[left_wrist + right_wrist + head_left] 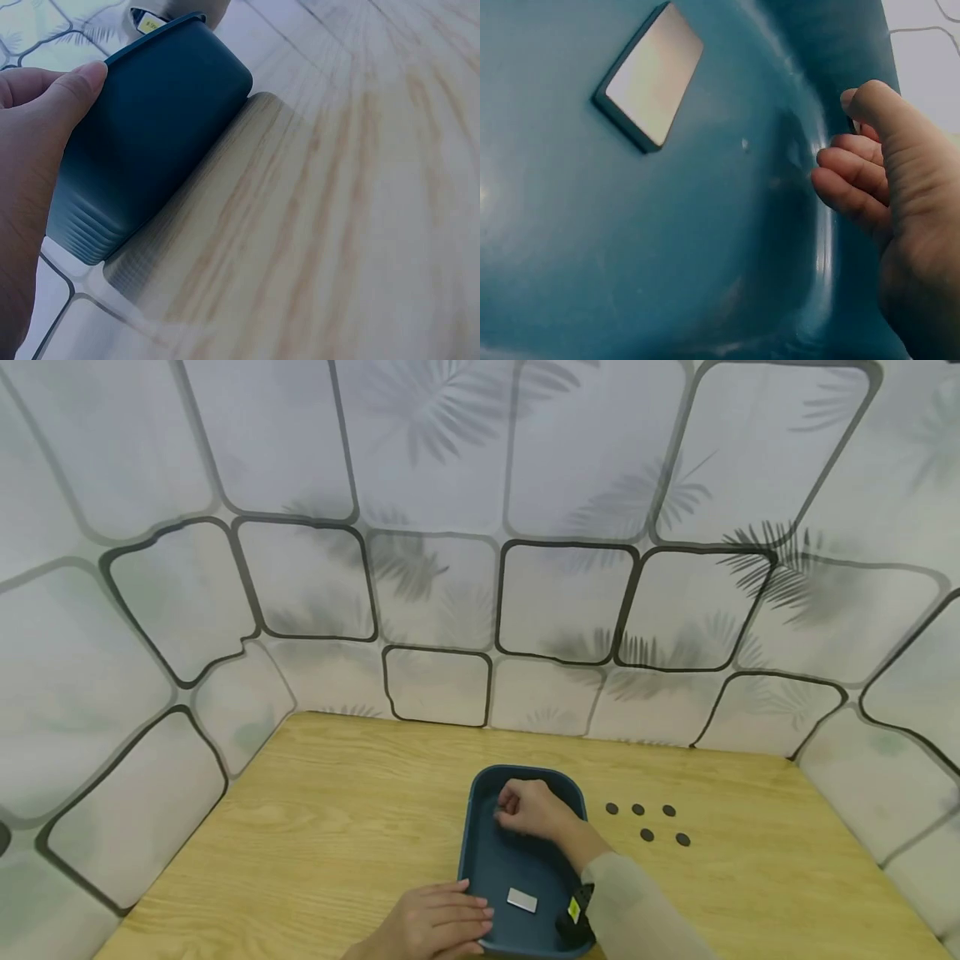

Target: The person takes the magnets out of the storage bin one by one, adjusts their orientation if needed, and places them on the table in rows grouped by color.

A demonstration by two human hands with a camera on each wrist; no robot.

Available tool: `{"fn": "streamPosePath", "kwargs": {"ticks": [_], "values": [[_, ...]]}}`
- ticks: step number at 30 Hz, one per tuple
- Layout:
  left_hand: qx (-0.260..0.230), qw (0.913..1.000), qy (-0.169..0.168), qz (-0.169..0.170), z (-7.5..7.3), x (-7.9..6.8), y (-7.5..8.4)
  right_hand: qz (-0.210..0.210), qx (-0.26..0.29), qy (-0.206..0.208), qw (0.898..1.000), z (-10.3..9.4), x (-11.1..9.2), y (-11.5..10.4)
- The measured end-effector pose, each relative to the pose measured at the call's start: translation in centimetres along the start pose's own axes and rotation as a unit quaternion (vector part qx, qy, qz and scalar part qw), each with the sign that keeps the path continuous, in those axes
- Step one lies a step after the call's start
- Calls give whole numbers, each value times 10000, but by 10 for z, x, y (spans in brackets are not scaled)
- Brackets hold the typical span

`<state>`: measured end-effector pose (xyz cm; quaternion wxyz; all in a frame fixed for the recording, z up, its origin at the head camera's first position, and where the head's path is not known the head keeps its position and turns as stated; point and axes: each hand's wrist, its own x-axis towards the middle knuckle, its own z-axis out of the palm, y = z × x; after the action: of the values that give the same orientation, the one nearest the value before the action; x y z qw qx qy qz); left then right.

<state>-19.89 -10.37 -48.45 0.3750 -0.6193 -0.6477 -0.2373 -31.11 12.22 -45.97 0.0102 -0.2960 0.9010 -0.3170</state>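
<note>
A dark blue rectangular tray (517, 852) stands on the wooden table, its long side running away from me. My left hand (431, 920) holds the tray's near left rim, the fingers reaching over it; in the left wrist view the thumb (82, 82) lies at the rim's outer side. Over the far part of the tray, my right hand (534, 810) pinches a small thin dark piece (853, 126) between thumb and forefinger, mostly hidden by the fingers. A flat silver rectangular block with dark sides (522, 900) lies on the tray floor near the front.
Several small dark round discs (637, 809) lie on the table (337, 827) to the right of the tray, in two loose rows. Patterned cloth (435, 685) rises behind the table and along its sides. A black wrist strap (576, 918) on the right sleeve overlaps the tray's near right corner.
</note>
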Motion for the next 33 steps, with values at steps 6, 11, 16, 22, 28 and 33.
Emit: {"fn": "streamPosePath", "kwargs": {"ticks": [6,11,16,22,28,33], "values": [[102,9998,63,161,0,0,0,-118,-127,495,9986,-1,0,-2],[70,9998,103,182,-1,1,-1,43,83,996,9950,-4,0,-3],[118,9994,182,263,0,2,-2,109,275,1037,9942,-6,1,-4],[95,9992,211,339,2,2,-1,85,267,940,9952,-15,2,-12],[164,9989,216,373,3,2,-2,93,319,916,9952,-35,5,-24],[249,9985,263,407,2,4,-3,132,325,918,9952,-57,8,-31]]}}
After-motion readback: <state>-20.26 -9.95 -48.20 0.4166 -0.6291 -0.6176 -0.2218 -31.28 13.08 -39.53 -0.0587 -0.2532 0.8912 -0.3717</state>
